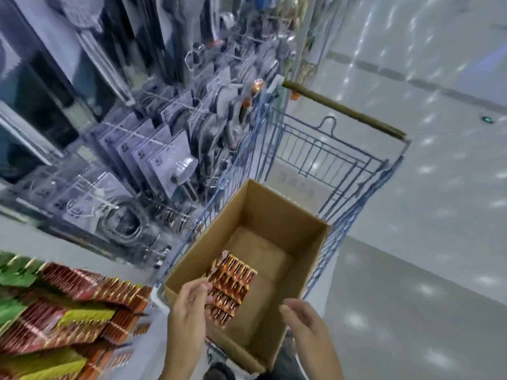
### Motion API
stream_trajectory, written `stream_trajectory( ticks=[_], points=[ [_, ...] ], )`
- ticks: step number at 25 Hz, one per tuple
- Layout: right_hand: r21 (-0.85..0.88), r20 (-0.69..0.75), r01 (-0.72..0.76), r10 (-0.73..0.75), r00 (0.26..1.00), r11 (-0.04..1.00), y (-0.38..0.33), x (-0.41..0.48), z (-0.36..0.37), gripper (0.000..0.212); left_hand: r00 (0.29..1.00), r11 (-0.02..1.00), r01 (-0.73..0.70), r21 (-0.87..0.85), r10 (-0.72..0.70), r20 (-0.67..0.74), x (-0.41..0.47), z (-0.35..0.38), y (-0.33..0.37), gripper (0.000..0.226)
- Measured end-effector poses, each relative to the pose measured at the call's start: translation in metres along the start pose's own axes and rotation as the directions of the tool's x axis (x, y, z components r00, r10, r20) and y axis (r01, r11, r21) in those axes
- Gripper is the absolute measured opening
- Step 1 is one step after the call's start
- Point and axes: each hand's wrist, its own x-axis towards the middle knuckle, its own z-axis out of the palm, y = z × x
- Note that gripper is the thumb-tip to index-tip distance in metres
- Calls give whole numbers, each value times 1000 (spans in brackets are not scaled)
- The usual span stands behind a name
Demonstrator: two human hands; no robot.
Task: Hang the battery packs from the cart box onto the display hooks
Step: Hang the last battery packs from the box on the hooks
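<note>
An open cardboard box (296,234) sits in a blue wire cart (354,171). My left hand (189,305) holds a stack of red and orange battery packs (233,283) over the box's near left corner, fingers curled round the stack's left edge. To the right, over the box's near rim, my right hand (304,319) hovers with fingers loosely spread, holding nothing. Rows of hung battery packs (90,292) in red, orange and green fill the display at lower left. The box floor looks bare apart from the held stack.
Grey carded goods (162,149) hang on long wire hooks on the shelf left of the cart, close to its side. The cart's brown handle bar (343,108) lies at the far end. Shiny floor (428,242) stretches to the right.
</note>
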Motion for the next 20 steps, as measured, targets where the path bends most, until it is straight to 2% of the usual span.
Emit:
stream_trajectory(
  ticks=[3, 7, 10, 12, 15, 17, 20],
  points=[
    [-197, 142, -56, 85, 986, 979, -30, 58, 11, 13, 979, 993, 100, -60, -109, -174, 21, 25, -9, 17],
    [-426, 316, -3, 152, 937, 905, -66, 144, 16, 8, 885, 974, 167, -156, -218, -411, 39, 76, -21, 17],
    [-549, 377, 32, 214, 901, 835, -80, 209, 30, 6, 838, 928, 296, -227, -367, -405, 82, 116, -44, 15],
    [-553, 420, 57, 219, 881, 831, -85, 237, 38, 7, 825, 895, 348, -281, -434, -362, 121, 134, -63, 13],
    [-598, 466, 106, 237, 852, 795, -76, 279, 52, 10, 740, 859, 437, -266, -512, -436, 188, 153, -117, 23],
    [-638, 464, 116, 260, 847, 761, -69, 302, 58, 10, 654, 827, 515, -226, -549, -521, 224, 161, -152, 28],
    [-684, 457, 141, 270, 848, 716, -63, 327, 62, 7, 560, 762, 612, -211, -605, -566, 251, 169, -197, 56]
  ],
)
